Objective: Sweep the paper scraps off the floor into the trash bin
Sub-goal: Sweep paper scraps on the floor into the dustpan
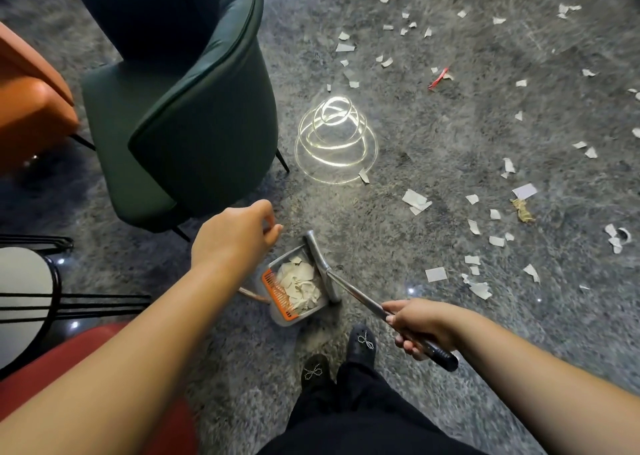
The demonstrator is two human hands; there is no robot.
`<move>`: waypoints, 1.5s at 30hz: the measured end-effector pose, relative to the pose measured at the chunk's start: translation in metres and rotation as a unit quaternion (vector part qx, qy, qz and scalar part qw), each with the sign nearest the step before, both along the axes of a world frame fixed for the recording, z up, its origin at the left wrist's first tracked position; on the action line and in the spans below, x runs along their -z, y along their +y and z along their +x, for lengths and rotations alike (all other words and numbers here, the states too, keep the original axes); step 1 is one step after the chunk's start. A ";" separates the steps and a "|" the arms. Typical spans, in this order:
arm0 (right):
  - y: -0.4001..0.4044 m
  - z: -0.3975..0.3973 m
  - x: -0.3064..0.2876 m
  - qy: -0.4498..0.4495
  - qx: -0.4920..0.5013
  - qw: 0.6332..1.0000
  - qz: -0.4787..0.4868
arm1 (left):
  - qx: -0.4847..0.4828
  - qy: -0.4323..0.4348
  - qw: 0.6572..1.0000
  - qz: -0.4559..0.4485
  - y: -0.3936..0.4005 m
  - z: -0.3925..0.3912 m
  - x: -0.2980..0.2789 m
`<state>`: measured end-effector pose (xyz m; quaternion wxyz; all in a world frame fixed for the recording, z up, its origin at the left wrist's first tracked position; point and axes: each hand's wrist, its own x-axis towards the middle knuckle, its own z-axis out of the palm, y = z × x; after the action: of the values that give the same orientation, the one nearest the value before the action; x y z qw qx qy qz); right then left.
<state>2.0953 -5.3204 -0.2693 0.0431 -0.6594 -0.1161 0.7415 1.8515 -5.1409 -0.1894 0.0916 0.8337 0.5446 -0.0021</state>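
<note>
At the bottom of the frame, black trousers and two dark shoes with sparkly bows stand on the grey floor. Lower right, the right hand is wrapped round the metal handle of a broom, near its black end grip; the handle slants up and left to the broom's grey head, which rests against the right edge of the dustpan. The dustpan sits at lower centre, just ahead of the shoes, grey with an orange comb along its left side, and holds a heap of white scraps. Above and left of it, the left hand has its fingers curled round something thin, apparently the dustpan's upright handle, though that is mostly hidden. Lower left shows a red seat and a pale stool with black legs. Further up, a green chair fills the upper left, with an orange chair at the left edge. A bright ring-shaped light reflection shines at centre. Many more scraps lie strewn across the right and upper right, well apart from the dustpan, along with a red strip.
</note>
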 end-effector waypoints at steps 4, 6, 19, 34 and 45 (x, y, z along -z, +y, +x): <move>0.003 -0.014 0.009 -0.091 -0.058 0.994 -0.021 | 0.000 0.002 1.000 -0.003 -0.008 -0.015 0.001; 0.002 -0.024 0.010 -0.122 -0.098 0.988 -0.014 | -0.001 0.000 1.000 -0.004 -0.013 -0.023 0.001; -0.035 -0.051 -0.036 -0.118 -0.161 0.978 0.061 | 0.008 -0.017 1.000 -0.001 -0.021 -0.051 0.005; -0.011 -0.060 -0.021 -0.206 -0.132 0.964 0.105 | 0.002 -0.013 1.000 -0.005 -0.018 -0.054 0.002; -0.032 -0.076 -0.025 -0.159 -0.104 0.979 0.076 | -0.012 -0.022 0.999 -0.020 -0.017 -0.063 0.002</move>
<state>2.0195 -5.3520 -0.2448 -0.0031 -0.7482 -0.2454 0.6164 1.7887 -5.1575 -0.1915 0.1205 0.8247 0.5525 0.0060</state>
